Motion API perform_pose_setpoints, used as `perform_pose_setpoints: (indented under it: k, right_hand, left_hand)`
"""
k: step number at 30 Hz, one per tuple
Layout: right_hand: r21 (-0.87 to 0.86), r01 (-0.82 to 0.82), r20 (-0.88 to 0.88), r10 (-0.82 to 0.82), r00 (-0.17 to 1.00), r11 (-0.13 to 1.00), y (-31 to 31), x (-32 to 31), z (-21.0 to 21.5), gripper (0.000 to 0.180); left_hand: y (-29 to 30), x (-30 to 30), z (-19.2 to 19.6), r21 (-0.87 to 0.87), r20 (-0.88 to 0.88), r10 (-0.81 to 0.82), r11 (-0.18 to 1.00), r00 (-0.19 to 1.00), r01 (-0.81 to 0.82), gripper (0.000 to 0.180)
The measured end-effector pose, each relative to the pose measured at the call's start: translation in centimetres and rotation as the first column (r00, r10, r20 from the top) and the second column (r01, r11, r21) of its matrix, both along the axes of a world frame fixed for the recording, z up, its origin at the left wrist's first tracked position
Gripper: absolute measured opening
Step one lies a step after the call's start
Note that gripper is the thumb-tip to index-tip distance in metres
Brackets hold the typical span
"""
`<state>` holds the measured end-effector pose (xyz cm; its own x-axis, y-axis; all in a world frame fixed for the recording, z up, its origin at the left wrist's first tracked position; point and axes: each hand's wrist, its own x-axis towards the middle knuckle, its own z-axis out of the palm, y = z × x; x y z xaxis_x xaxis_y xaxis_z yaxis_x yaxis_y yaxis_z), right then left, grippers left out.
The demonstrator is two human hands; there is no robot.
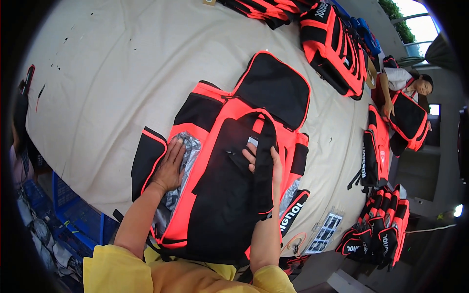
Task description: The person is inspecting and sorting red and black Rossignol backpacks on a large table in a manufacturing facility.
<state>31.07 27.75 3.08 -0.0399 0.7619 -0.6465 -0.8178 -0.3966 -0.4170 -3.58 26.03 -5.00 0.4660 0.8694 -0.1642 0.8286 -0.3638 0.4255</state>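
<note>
A large black and neon-red backpack (220, 180) lies in front of me with its top flap (273, 88) folded back, away from me. My left hand (170, 166) lies flat, fingers stretched out, on the crinkled silver lining (185, 146) of an opened side pocket. The pocket's black panel (146, 161) is turned outward to the left. My right hand (274, 168) is wrapped round a black shoulder strap (265, 171), its fingertips showing on the strap's left side. A small white label (252, 141) shows near these fingertips. More silver lining (289, 195) shows on the bag's right side.
The bag lies on a table with a beige cloth (107, 97). Similar backpacks (332, 49) lie at the far right, with several more stacked (378, 224) at the right. A clear-framed sheet (325, 232) lies nearby. Another person (403, 83) handles a bag. Blue crates (73, 205) stand below left.
</note>
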Motion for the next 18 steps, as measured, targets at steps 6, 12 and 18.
perform_pose_setpoints:
  k: [6,12,18]
  right_hand:
    - [-0.005,-0.015,0.018,0.015,1.000,1.000,-3.1,-1.3,1.2,0.062]
    - [-0.255,-0.472,0.954,0.139,-0.266,0.844,-9.5,-9.7,4.0,0.074]
    - [-0.342,-0.302,0.906,0.227,-0.356,0.890,-14.1,-13.4,1.8,0.072]
  left_hand:
    - [0.7,0.0,0.2,0.012,-0.033,0.011,1.000,0.999,-0.010,0.080]
    - [0.6,-0.1,0.2,0.024,-0.095,0.018,1.000,0.995,-0.016,0.081]
    - [-0.1,0.2,-0.1,0.088,-0.187,-0.016,0.996,0.982,0.033,0.073]
